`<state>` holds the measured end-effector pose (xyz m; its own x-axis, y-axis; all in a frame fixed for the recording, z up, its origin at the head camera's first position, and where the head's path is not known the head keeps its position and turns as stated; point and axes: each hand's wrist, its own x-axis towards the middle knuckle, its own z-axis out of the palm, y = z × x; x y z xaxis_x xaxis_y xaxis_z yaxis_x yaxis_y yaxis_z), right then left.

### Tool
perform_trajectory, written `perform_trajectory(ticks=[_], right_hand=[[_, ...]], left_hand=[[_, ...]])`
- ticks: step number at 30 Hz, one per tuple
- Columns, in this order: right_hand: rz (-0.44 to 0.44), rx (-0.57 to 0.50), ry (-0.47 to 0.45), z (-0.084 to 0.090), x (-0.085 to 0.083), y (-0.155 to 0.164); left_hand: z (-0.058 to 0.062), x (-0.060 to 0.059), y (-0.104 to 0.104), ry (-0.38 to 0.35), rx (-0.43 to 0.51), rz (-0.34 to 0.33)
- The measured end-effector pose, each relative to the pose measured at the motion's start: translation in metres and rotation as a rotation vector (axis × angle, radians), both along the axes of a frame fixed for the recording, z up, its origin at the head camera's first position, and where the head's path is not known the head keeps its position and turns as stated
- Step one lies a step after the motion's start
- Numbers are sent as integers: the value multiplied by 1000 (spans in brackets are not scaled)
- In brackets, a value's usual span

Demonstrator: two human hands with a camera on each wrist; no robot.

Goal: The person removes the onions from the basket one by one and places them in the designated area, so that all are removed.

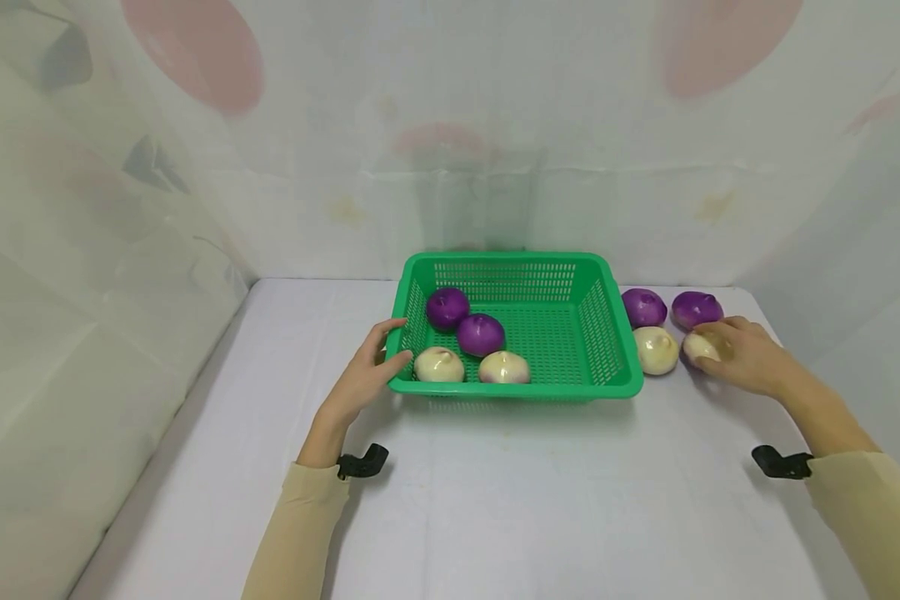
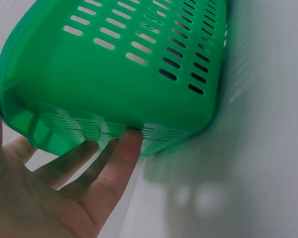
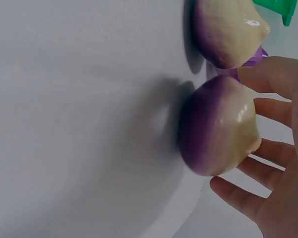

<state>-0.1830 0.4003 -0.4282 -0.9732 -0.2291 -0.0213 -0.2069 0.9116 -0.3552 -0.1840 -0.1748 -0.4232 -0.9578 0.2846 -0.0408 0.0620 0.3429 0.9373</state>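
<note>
A green plastic basket (image 1: 525, 390) stands on the white table, holding two purple turnips (image 1: 482, 335) and two cream-topped turnips (image 1: 504, 367). My left hand (image 1: 363, 367) grips the basket's left end, thumb over the rim. In the left wrist view its fingers (image 2: 121, 158) touch the outer wall. Right of the basket my right hand (image 1: 753, 358) holds a purple-and-cream turnip (image 3: 218, 129), thumb on one side and fingers on the other. That turnip is partly covered by the hand in the head view.
Beside the held turnip lie another cream-topped turnip (image 1: 656, 350) and two purple ones, the nearer to the basket a purple turnip (image 1: 643, 307), the other a purple turnip (image 1: 696, 309) near the table's back right corner. Pale curtains hang behind the table (image 1: 510, 500) and on both sides.
</note>
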Motion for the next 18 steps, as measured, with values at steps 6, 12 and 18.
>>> perform_trajectory(ticks=[6, 12, 18], right_hand=[[-8, -3, 36, 8, 3, -1], [6, -29, 80, 18, 6, -7], [-8, -87, 113, 30, 12, -20]], left_hand=[[0, 0, 1, -2, 0, 0], [0, 0, 1, 0, 2, -2], [1, 1, 1, -5, -2, 5]])
